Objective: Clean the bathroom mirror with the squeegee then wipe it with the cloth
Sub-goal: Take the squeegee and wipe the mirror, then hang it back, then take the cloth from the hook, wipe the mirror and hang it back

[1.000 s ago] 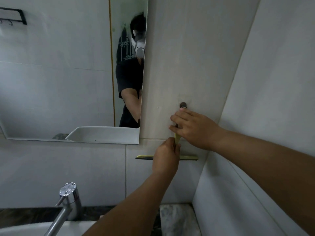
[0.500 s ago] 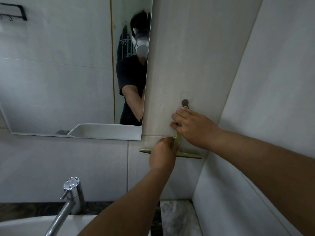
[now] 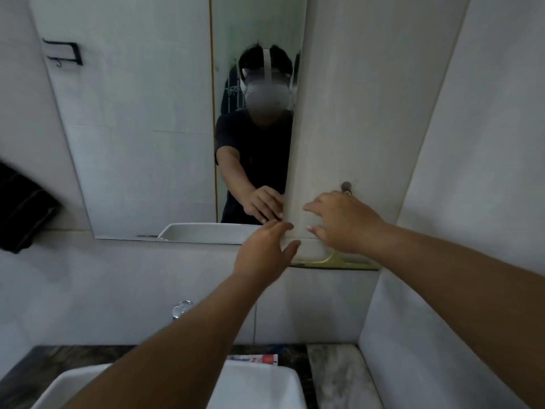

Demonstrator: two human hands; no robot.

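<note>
Reaching toward the wall, we keep our left hand (image 3: 265,249) and right hand (image 3: 345,222) spread open, fingers loose and holding nothing. We see the squeegee (image 3: 339,262) hanging just below our right palm, its blade level against the tile, with the mirror (image 3: 147,128) up left of our left fingertips.

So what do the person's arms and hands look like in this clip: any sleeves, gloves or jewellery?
Both forearms are bare from the frame's edge to the wrist, with no sleeve in direct view. The left hand and right hand wear no gloves, and no rings, watch or wristband show on the visible sides. In the mirror, the reflection shows a dark short-sleeved top ending above the elbow.
</note>
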